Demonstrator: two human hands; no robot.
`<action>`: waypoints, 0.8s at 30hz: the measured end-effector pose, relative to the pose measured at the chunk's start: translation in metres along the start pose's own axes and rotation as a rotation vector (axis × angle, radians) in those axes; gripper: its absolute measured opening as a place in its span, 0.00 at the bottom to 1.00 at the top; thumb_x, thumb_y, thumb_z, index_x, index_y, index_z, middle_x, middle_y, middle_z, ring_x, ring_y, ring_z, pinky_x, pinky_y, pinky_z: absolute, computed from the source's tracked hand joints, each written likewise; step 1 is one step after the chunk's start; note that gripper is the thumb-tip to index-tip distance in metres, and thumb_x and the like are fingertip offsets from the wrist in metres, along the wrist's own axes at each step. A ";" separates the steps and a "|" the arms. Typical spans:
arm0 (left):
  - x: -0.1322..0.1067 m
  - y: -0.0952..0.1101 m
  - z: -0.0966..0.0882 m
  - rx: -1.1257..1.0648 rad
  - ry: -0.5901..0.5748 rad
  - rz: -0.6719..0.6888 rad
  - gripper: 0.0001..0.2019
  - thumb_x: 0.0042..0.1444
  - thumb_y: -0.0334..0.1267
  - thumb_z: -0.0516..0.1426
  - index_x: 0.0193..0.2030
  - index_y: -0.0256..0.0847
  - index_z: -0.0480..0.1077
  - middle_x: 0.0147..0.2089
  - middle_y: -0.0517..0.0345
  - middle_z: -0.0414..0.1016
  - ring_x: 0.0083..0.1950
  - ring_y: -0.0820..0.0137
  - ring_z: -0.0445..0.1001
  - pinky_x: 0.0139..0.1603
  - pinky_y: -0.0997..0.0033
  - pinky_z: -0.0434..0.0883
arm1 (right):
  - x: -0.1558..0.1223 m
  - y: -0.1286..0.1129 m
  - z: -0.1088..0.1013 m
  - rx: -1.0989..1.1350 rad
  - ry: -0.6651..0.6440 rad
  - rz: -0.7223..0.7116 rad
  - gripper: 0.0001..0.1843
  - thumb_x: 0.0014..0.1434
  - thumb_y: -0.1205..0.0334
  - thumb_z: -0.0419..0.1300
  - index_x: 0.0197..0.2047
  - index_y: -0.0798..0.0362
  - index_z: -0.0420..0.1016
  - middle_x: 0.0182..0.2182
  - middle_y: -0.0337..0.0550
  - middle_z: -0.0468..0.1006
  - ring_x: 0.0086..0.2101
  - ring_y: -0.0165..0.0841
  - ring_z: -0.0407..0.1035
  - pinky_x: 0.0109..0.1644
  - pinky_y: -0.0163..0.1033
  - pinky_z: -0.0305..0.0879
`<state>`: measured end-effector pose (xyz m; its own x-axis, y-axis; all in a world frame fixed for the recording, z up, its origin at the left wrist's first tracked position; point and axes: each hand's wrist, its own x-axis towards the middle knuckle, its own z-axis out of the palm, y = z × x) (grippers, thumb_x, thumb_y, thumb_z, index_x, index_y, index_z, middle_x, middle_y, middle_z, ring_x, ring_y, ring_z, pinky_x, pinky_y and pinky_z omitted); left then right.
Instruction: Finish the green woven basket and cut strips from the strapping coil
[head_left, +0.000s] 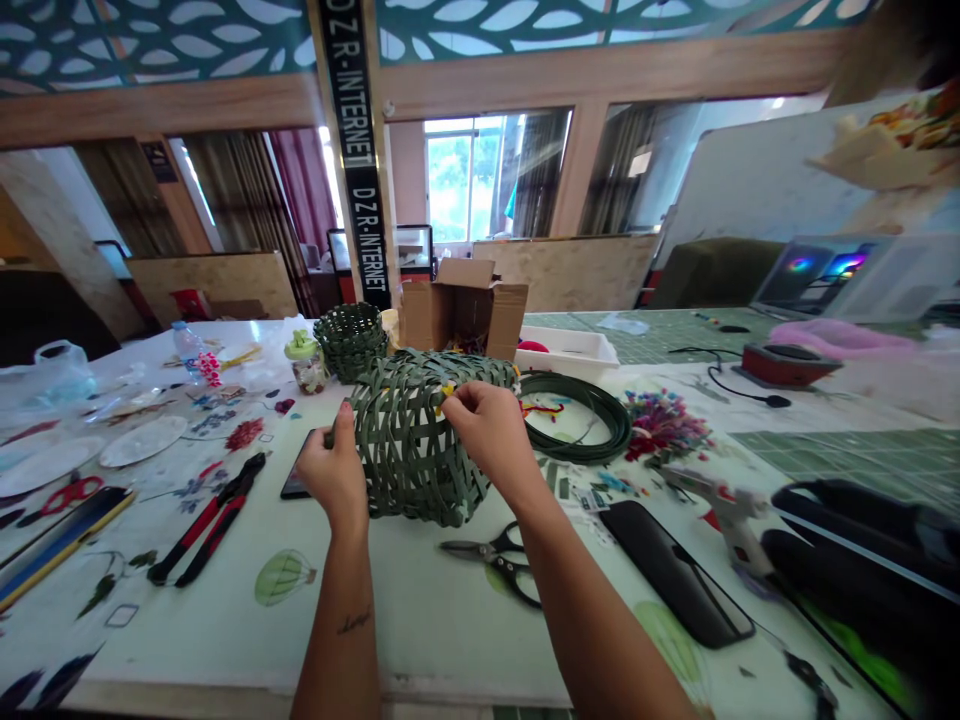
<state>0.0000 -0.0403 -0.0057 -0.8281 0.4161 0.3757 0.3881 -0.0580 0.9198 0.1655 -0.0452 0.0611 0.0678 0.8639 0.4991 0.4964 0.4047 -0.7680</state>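
On table (420, 640), green woven basket (409, 450) w/ scissors (491, 565), pliers (208, 520), glue gun (731, 525) nearby.

Bright daylight comes from the tall white-framed window (454, 180) far ahead, and shadows on the white tabletop (420, 630) are soft. The wide lens bends the edges; the far right corner is blurred, but the green woven basket (409, 450) looks sharp.
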 end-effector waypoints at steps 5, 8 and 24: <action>0.001 0.000 0.002 0.017 0.019 -0.027 0.23 0.45 0.60 0.55 0.22 0.39 0.70 0.15 0.62 0.61 0.23 0.70 0.61 0.29 0.70 0.61 | -0.006 0.008 0.003 0.136 -0.071 -0.013 0.10 0.49 0.64 0.53 0.18 0.53 0.60 0.15 0.33 0.58 0.19 0.25 0.53 0.23 0.31 0.48; 0.003 0.000 0.003 0.036 0.013 -0.065 0.24 0.44 0.61 0.55 0.22 0.39 0.71 0.16 0.62 0.62 0.24 0.69 0.62 0.29 0.70 0.61 | -0.016 0.016 0.013 0.067 0.096 -0.241 0.08 0.51 0.66 0.52 0.21 0.53 0.60 0.18 0.34 0.60 0.21 0.27 0.55 0.26 0.32 0.52; 0.006 -0.003 0.005 -0.005 0.001 -0.035 0.24 0.44 0.61 0.56 0.20 0.38 0.70 0.15 0.64 0.61 0.22 0.72 0.60 0.28 0.72 0.61 | -0.023 0.029 0.001 0.324 0.070 -0.319 0.05 0.54 0.63 0.59 0.36 0.52 0.69 0.28 0.38 0.71 0.28 0.29 0.66 0.33 0.35 0.66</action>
<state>-0.0036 -0.0329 -0.0064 -0.8415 0.4169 0.3437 0.3573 -0.0478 0.9328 0.1774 -0.0527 0.0267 0.0197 0.6632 0.7482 0.2069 0.7294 -0.6520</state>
